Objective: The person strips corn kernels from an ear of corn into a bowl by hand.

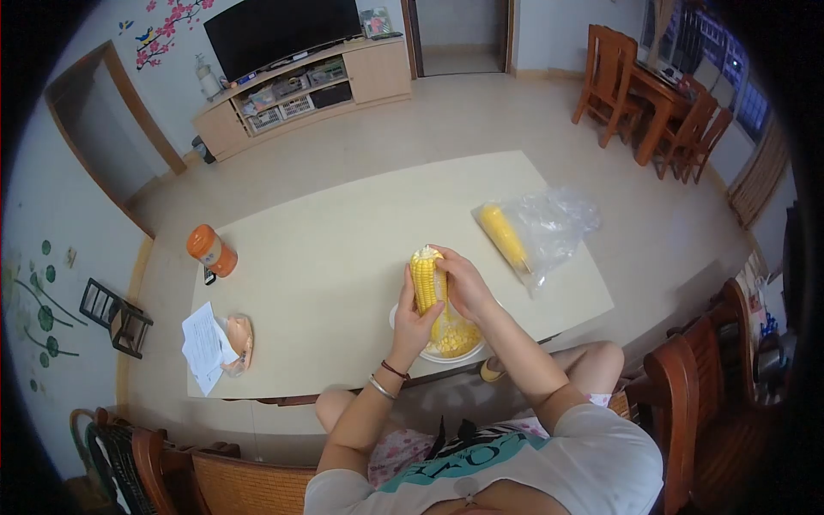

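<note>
An ear of corn (426,281) stands nearly upright over a white bowl (445,360) at the table's near edge. My left hand (415,324) is wrapped round its lower left side, with the thumb across the front. On the cob's right side, my right hand (464,285) grips near the top, its fingers against the kernels. A paler strip runs down the cob's right side, where kernels are off. Loose yellow corn kernels (457,340) lie in the bowl, partly hidden by my hands and forearms.
Another ear of corn (504,237) lies in a clear plastic bag (554,227) on the right of the table (343,249). An orange-lidded jar (212,251), printed papers (204,348) and a small clear bag (238,343) are at the left. Wooden chairs stand around.
</note>
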{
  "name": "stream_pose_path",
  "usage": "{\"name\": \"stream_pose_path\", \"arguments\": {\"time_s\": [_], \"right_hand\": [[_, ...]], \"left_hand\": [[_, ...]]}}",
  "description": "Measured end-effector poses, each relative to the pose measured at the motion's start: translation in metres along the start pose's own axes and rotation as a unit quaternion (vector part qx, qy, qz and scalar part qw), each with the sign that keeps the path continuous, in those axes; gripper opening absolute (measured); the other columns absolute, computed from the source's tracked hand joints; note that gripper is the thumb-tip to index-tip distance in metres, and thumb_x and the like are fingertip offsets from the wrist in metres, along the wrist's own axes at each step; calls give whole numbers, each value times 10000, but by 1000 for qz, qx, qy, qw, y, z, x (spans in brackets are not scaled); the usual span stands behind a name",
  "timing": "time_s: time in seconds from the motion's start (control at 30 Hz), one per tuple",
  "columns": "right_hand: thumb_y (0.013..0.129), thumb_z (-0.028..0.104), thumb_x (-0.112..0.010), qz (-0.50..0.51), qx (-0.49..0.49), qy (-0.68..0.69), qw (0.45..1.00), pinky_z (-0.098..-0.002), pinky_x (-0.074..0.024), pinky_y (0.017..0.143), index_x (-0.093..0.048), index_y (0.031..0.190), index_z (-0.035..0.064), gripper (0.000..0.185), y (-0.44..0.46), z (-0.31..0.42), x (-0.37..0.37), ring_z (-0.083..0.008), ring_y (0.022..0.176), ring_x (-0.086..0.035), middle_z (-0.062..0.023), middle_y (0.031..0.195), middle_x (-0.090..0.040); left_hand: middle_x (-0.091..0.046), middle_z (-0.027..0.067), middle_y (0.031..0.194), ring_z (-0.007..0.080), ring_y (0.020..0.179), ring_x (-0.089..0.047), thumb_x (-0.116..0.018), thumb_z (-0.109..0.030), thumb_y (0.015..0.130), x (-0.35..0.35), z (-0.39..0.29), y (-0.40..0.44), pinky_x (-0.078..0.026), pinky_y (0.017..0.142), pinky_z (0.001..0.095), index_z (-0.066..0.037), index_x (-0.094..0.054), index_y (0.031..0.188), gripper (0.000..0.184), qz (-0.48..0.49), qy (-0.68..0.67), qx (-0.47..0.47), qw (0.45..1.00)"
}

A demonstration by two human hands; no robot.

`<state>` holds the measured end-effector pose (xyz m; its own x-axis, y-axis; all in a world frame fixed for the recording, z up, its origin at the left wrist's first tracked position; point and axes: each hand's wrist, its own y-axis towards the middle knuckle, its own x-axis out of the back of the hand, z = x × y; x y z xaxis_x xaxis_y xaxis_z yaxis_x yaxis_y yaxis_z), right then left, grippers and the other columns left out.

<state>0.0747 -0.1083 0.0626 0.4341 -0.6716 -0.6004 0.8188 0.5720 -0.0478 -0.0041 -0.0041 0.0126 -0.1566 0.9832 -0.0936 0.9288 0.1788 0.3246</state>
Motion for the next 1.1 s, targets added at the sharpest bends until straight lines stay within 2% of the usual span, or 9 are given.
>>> {"name": "stream_pose_path", "arguments": {"time_s": [0.17,0.37,0.47,0.57,0.67,0.77,0.87,0.97,1.1], "right_hand": [[913,84,-393,-27,25,-126,991,-307,-444,898,-433,1300,-9,400,2,-9,2,-188,1026,-546,-139,1138,-557],[875,58,-378,-48,84,-358,929,-287,-410,935,-427,1298,-18,432,1,-10,3,-158,1044,-518,-108,1145,-534],[860,67,-390,-11,77,-241,968,-282,-398,947,-435,1294,-16,443,2,-11,5,-157,1049,-513,-102,1125,-539],[895,97,-390,25,63,-88,994,-282,-392,946,-437,1293,-11,415,6,-13,9,-153,1046,-511,-97,1118,-540],[944,145,-383,-8,13,-74,997,-286,-397,937,-441,1289,-9,383,5,-3,-1,-151,1042,-508,-95,1128,-536],[985,182,-356,-8,58,-189,980,-283,-397,936,-447,1286,5,361,2,-6,-4,-145,1039,-506,-90,1139,-530],[993,171,-347,-20,124,-295,947,-278,-398,935,-459,1279,22,341,-1,-5,-5,-137,1042,-501,-79,1140,-532],[995,141,-352,-12,145,-308,940,-277,-396,937,-459,1283,36,325,-1,-5,-3,-131,1049,-498,-74,1146,-530],[993,125,-363,1,187,-316,930,-283,-411,921,-468,1252,26,295,0,-8,1,-137,1026,-518,-72,1123,-549]], "left_hand": [[-328,147,1441,203,1279,-408,-549,67,853,3,10,-1,-362,1048,311,1,2,1477,836,-1,25,-12,1000],[-339,145,1431,208,1260,-426,-551,70,850,2,-5,-1,-371,1042,317,-2,-3,1478,837,0,73,14,997],[-403,152,1369,230,1232,-456,-616,29,818,0,2,0,-403,1007,317,0,-91,1478,844,-32,6,-6,999],[-370,162,1404,231,1256,-433,-615,43,813,0,-3,-1,-390,1022,321,-3,-92,1478,847,-33,32,-3,999],[-352,160,1417,231,1275,-413,-614,49,812,0,4,-1,-377,1034,323,-3,-92,1478,848,-20,-4,-10,1000],[-313,134,1456,204,1295,-383,-551,85,844,1,2,-2,-338,1066,316,-16,-7,1483,845,-4,5,-9,1000],[-309,133,1459,203,1303,-374,-545,91,844,2,0,-3,-333,1068,313,-16,-4,1483,844,-2,22,-14,1000],[-311,143,1439,228,1302,-374,-594,61,821,-1,1,-2,-353,1054,323,-9,-74,1481,842,-19,-6,-23,1000],[-293,138,1445,226,1313,-357,-576,78,826,0,-1,-2,-343,1065,328,-9,-66,1481,834,-11,-31,-7,999]]}}
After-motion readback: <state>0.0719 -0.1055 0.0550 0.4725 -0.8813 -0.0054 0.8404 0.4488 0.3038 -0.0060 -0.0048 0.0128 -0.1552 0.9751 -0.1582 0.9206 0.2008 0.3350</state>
